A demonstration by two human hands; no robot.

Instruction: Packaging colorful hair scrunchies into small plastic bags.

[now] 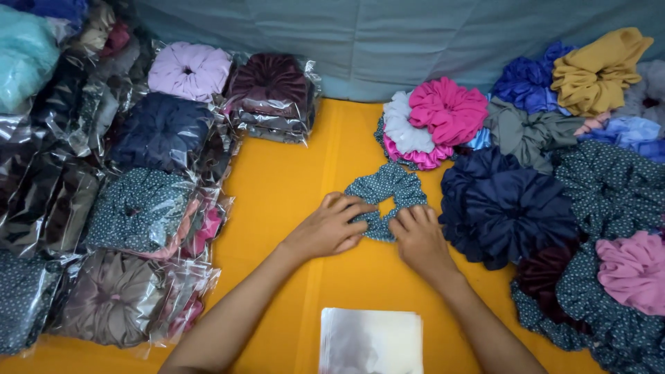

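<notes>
Dotted scrunchie (385, 196) pressed under both hands' fingers (360, 210).

A single head-worn camera looks steeply down and forward over the yellow bench (291, 180), close enough that both forearms enter from the bottom edge. It faces a grey-blue cloth backdrop (415, 41) at the far side, perhaps a wall covering. No second view shares the scene.

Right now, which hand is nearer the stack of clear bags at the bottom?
Right. The right hand sits almost straight above the stack of clear bags; the left hand is farther up-left.
</notes>
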